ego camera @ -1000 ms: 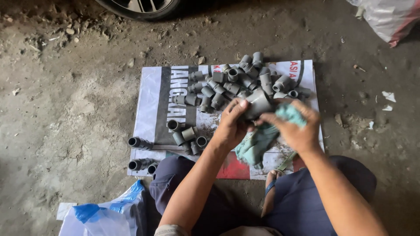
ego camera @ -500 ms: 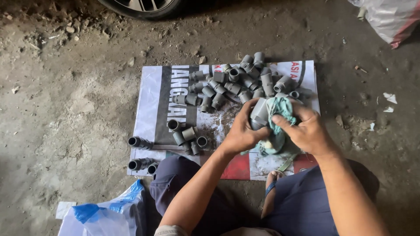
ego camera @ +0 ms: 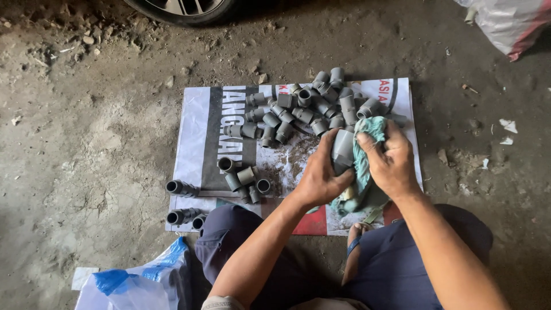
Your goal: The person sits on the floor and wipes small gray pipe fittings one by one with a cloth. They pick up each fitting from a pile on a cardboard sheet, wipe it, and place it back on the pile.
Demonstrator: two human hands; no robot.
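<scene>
1. Now the left hand [ego camera: 319, 178] is wrapped around the lower part of a grey pipe fitting [ego camera: 342, 148], holding it upright above the printed sheet [ego camera: 195, 143]; a second ago the same fitting sat lower and further left, with its open end turned toward the camera
2. Meanwhile the right hand [ego camera: 391, 161] is closed on a teal rag [ego camera: 360, 172] and presses it against the fitting's right side; the rag, earlier bunched beneath both hands, has been drawn up over the fitting
3. Both hands are thus together, each clamped, one on the fitting and one on the rag, with fitting and rag touching
4. Judging by that shift, the wiping of this piece is under way rather than finished, since the rag is still hard against it
5. Just beyond the hands lies the heap of grey fittings [ego camera: 298, 112], close to the right hand's knuckles; it has not moved
6. To the left, a small cluster of fittings [ego camera: 244, 178] rests mid-sheet, and a few more [ego camera: 182, 201] lie at the sheet's left edge, partly off it onto the dirt floor [ego camera: 86, 126]
7. Open room lies on the bare stretch of sheet between the hands and that small cluster, dusted with grit
8. Near edges: the person's knees [ego camera: 229, 235] below the hands, a blue and white plastic bag [ego camera: 132, 284] at lower left, a car tyre [ego camera: 183, 8] at the top, a sack [ego camera: 511, 23] at upper right
</scene>
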